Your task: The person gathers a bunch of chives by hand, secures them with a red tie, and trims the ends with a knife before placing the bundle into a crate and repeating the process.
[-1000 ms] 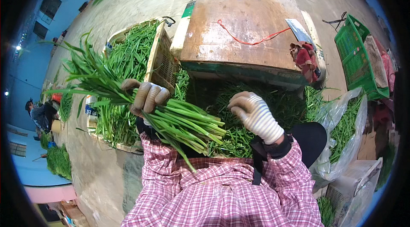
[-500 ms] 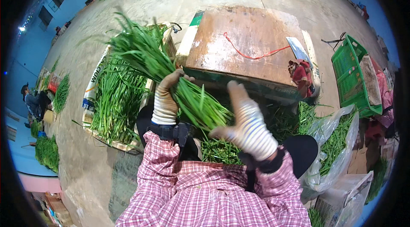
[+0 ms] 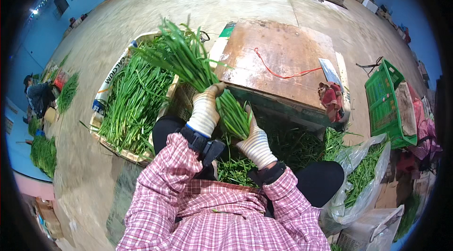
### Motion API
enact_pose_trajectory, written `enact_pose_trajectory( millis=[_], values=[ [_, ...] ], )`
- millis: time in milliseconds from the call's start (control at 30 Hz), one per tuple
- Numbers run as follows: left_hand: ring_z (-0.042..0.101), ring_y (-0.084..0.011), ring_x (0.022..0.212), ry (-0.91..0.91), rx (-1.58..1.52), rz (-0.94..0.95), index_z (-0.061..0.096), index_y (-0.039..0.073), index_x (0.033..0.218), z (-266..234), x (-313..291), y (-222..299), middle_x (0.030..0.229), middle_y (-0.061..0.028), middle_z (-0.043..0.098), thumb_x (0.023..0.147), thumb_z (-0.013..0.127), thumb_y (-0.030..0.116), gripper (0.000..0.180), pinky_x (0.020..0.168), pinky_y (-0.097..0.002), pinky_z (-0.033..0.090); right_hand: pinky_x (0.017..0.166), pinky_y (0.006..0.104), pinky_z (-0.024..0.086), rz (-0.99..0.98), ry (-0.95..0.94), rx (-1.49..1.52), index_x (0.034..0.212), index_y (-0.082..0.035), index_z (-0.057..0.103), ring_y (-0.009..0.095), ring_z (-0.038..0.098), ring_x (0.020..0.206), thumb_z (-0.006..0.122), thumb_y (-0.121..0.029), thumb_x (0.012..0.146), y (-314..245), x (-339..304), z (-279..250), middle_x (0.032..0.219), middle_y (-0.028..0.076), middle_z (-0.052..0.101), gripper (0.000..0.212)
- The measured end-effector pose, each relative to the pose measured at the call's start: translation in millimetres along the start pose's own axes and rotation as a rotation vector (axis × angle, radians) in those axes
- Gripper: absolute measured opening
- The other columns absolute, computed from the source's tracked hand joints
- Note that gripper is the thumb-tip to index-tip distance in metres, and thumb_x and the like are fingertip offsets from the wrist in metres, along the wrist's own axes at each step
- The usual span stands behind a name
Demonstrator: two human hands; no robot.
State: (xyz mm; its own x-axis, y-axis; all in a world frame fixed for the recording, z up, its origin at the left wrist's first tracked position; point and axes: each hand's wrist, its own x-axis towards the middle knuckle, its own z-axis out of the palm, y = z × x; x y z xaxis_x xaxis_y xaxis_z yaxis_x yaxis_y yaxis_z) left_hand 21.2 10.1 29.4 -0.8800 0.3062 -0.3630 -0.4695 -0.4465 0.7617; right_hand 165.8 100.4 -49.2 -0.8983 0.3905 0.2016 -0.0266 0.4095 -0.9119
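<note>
A bunch of long green chives [image 3: 186, 57] lies slanted across the front of me, its leafy tips up and to the left. My left hand [image 3: 205, 109], in a striped knitted glove, is wrapped round the middle of the bunch. At the lower end, my gloved right hand [image 3: 257, 144] closes on the stem ends, thumb along the near side. Beside my left knee, more chives [image 3: 134, 100] fill a crate [image 3: 96, 128] with a white printed lining. Loose green trimmings [image 3: 233, 170] lie below, between my knees.
A worn wooden board [image 3: 278, 38] stands ahead, with a red string [image 3: 271, 68], a flat metal-like plate [image 3: 331, 71] and a dark red cloth [image 3: 330, 102] at its right. To the right are a clear bag [image 3: 335, 208] of greens and a green plastic crate [image 3: 389, 109].
My right hand has gone from spread fingers beside the stem ends to closing on them. The bunch and my left hand have shifted slightly right and down, as my view has tilted up.
</note>
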Motion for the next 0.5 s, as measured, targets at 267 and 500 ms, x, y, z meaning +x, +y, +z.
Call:
enact_pose_trajectory(
  millis=[267, 500],
  values=[
    [0.067, -0.0252, 0.098, -0.354, 0.115, -0.227, 0.06, 0.007, 0.119, 9.2, 19.4, 28.4, 0.111, -0.0101, 0.068, 0.081, 0.08, 0.037, 0.053, 0.086, -0.0467, 0.056, 0.064, 0.0278, 0.049, 0.401, -0.445, 0.629, 0.112, -0.004, 0.065, 0.009, 0.059, 0.076, 0.077, -0.007, 0.075, -27.4, 33.6, -64.8, 0.091, 0.002, 0.068, 0.039],
    [0.052, -0.0313, 0.121, 0.012, -0.063, -0.074, 0.049, 0.022, 0.138, -52.1, 8.6, -18.5, 0.128, -0.0094, 0.058, 0.082, 0.074, 0.047, 0.067, 0.101, -0.0541, 0.037, 0.059, 0.0315, 0.051, 0.612, -0.418, 1.02, 0.104, -0.002, 0.064, 0.016, 0.063, 0.066, 0.068, -0.012, 0.084, 3.7, 31.2, -77.3, 0.087, 0.008, 0.069, 0.022]
  ],
)
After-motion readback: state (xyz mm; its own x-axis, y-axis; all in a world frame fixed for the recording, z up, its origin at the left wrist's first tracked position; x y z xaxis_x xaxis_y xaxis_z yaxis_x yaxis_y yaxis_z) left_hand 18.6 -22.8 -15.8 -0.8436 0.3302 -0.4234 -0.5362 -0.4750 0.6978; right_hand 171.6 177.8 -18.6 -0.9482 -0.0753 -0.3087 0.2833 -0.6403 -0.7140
